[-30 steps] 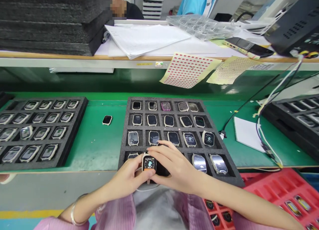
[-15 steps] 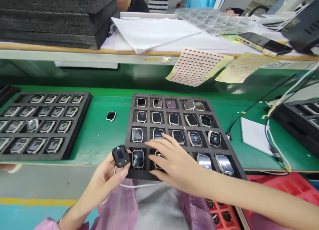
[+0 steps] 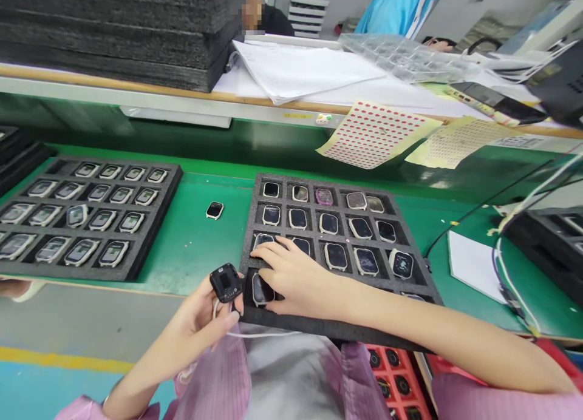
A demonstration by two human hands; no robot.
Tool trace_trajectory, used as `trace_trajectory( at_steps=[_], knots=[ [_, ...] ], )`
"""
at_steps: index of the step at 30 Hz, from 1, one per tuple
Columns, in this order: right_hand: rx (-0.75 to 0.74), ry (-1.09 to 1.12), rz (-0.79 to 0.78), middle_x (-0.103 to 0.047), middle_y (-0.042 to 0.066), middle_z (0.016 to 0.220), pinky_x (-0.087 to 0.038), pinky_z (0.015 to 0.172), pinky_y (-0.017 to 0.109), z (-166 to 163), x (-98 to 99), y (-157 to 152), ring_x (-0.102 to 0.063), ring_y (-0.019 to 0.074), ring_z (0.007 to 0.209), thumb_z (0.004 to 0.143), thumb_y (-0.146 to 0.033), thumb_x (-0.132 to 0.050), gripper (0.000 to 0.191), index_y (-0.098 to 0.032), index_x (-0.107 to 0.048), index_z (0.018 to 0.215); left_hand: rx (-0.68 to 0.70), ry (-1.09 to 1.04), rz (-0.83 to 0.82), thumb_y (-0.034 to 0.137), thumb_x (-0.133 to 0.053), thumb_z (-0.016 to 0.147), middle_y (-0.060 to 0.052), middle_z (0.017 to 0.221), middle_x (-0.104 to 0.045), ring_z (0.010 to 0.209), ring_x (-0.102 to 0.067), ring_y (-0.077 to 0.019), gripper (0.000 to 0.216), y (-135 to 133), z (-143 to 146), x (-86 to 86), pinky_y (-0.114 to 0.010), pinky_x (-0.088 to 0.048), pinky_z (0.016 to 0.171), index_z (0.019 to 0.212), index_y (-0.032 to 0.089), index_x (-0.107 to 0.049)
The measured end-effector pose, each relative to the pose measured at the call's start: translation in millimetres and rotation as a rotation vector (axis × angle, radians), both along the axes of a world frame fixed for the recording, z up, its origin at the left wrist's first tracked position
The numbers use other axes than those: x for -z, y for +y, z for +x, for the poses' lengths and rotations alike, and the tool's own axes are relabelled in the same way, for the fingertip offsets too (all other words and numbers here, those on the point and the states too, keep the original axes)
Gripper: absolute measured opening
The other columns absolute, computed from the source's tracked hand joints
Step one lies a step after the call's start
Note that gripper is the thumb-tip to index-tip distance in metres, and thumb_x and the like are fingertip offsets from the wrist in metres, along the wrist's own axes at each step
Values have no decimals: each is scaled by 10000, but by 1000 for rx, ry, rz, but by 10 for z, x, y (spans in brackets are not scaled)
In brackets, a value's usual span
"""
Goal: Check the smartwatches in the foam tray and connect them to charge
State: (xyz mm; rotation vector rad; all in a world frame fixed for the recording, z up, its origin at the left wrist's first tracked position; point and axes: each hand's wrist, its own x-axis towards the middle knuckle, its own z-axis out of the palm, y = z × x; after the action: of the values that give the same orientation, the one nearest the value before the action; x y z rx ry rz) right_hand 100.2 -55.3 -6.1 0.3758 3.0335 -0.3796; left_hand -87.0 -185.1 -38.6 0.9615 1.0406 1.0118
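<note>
My left hand (image 3: 200, 323) is closed on a black square watch body (image 3: 225, 283), held up at the front left corner of the black foam tray (image 3: 314, 326). The face turned toward me shows a dark square and a row of small dots. A white cable (image 3: 268, 335) runs from near this hand across my lap. Over the tray's front left, my right hand (image 3: 303, 280) reaches with fingers spread. Its thumb and index finger lie around a light-rimmed smartwatch (image 3: 263, 289) in the corner cell, without a visible grip. The hand hides neighbouring cells.
A single smartwatch (image 3: 215, 210) lies on the green bench (image 3: 182, 244) between the trays. Another foam tray (image 3: 148, 235) of watches is at left. Above is a shelf with stacked foam (image 3: 182, 56), papers (image 3: 310, 71) and a phone (image 3: 496, 101). Red trays (image 3: 401, 365) sit below right.
My right hand has moved left over the tray, from the second front cell to the corner cell. My left hand still holds the black watch body. The camera view has shifted slightly.
</note>
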Motion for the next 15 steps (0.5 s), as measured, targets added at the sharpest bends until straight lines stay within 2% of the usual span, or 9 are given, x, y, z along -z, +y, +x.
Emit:
trace_trajectory(
  at_steps=[3,6,9,12,15],
  knots=[
    [15,45,-39,-522,201,1194,-305,1027,485,8,21,8,-445,330,1144,723,-289,-750,270,-67,-688,862,28,23,13,319,-550,903,-25,936,-518,563,-382,-66,340,38,-12,72,-183,-382,505,1220,269,-442],
    [101,178,-157,-520,181,1224,-351,1015,419,84,-26,17,-444,297,1176,696,-227,-758,275,-89,-661,913,80,15,5,306,-562,896,-23,959,-511,555,-400,-60,339,89,-25,115,-191,-392,515,1212,272,-446],
    [164,326,-270,-557,132,1196,-350,1025,410,151,-121,-5,-492,252,1138,727,-216,-739,363,-127,-598,1050,160,-44,-23,304,-583,881,5,831,-497,529,-395,-63,399,151,16,90,-194,-390,507,1249,250,-438],
    [130,359,-312,-601,90,1128,-268,1083,450,158,-178,-63,-539,222,1075,788,-176,-685,361,-152,-541,1118,207,-87,-30,311,-626,849,19,777,-463,526,-390,-65,453,207,118,36,-188,-363,482,1256,221,-448],
    [101,317,-296,-618,84,1110,-241,1101,474,147,-167,-120,-559,221,1053,833,-137,-642,320,-150,-525,1131,205,-60,-62,356,-588,868,37,734,-446,478,-342,-51,402,246,241,23,-178,-314,428,1223,204,-474]
  ],
)
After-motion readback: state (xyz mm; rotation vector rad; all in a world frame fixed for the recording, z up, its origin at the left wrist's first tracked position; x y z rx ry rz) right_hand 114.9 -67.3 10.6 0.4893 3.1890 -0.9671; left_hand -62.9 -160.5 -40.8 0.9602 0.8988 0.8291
